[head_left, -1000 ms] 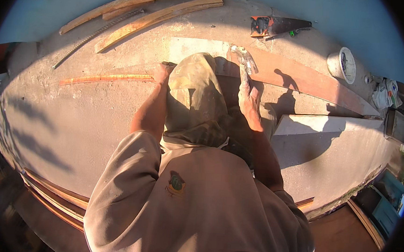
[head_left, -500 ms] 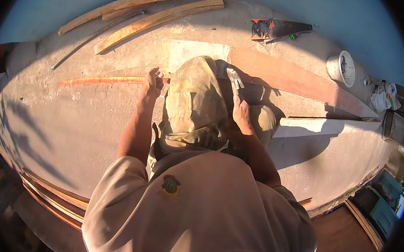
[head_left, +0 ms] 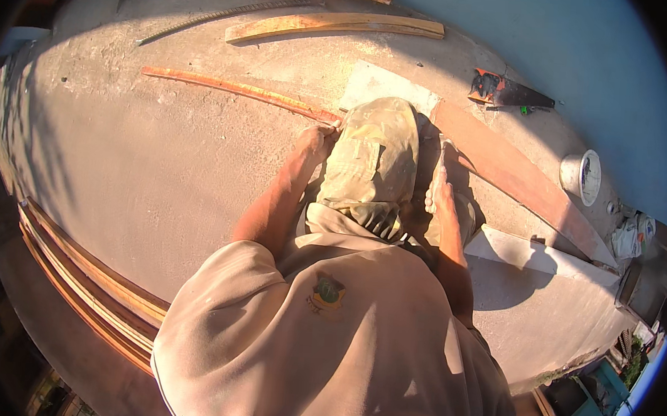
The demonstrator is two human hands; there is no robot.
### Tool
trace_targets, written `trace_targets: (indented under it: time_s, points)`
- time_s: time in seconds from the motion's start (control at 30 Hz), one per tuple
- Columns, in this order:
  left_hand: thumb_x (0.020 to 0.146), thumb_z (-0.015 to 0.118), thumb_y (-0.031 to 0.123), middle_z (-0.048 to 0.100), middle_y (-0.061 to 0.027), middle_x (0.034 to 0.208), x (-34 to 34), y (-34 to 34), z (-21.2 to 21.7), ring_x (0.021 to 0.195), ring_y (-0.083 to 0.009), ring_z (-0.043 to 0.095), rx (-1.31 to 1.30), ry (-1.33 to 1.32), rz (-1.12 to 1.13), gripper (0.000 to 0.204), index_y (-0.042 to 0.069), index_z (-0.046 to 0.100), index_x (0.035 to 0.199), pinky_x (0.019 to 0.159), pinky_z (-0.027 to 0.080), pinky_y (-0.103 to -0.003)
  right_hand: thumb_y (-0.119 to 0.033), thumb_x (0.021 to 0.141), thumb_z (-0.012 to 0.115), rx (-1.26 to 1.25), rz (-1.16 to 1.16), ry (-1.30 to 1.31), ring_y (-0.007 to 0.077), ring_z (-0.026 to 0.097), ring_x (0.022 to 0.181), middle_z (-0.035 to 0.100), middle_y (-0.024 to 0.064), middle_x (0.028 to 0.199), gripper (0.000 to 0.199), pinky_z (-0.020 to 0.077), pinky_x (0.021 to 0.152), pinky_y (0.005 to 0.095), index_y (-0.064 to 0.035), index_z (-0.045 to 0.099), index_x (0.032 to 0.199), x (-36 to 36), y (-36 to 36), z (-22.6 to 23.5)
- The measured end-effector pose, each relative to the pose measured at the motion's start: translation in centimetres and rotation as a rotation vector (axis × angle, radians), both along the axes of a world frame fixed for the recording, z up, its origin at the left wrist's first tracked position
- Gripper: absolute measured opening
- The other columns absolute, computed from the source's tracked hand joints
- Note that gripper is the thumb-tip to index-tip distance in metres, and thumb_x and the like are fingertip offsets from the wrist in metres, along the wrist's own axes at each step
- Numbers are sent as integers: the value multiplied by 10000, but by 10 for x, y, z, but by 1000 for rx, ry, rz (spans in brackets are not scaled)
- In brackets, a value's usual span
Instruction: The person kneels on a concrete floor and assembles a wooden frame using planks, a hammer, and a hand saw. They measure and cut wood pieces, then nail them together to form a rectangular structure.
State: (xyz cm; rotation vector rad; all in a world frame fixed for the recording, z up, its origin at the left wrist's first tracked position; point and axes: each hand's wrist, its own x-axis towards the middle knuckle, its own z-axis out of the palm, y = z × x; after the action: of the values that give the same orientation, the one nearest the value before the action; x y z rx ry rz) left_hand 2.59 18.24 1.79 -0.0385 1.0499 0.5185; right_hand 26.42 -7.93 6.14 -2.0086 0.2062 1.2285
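While the person crouches on the concrete slab (head_left: 158, 165), the left hand (head_left: 313, 139) pinches the near end of a thin orange wood strip (head_left: 234, 87) lying flat on the slab. Right hand (head_left: 441, 186) rests by a reddish plank (head_left: 506, 170), fingers hidden, grip unclear. Handsaw (head_left: 508, 89) and white tub (head_left: 581, 176) lie well apart.

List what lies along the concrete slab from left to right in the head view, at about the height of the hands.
Thin orange wood strip → left hand → right hand → long reddish plank → round white tin → white bag.
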Motion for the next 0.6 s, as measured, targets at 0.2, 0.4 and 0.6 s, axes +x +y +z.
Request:
trace_targets:
  time_s: [0.2,0.4,0.6]
  points:
    - [911,559,37,648,-162,1030,-16,9,-11,957,-264,632,298,38,57,154,-71,586,1018,876,496,-403,-706,899,368,-108,-2,-33,150,408,361,393,13,519,620,365,324,305,-112,424,731,11,13,7]
    - [898,651,185,683,-151,1004,-2,72,5,976,-220,636,751,241,-250,293,-60,651,1057,891,477,-353,-577,961,389,-113,112,-223,154,427,417,381,20,609,544,362,364,322,-37,456,991,-21,46,22]
    - [860,702,173,700,-94,758,19,95,-45,681,-145,636,1217,392,-349,215,-37,705,904,614,501,-294,-485,941,484,267,485,-685,170,479,504,470,33,658,427,388,459,312,-58,513,939,-25,58,3]
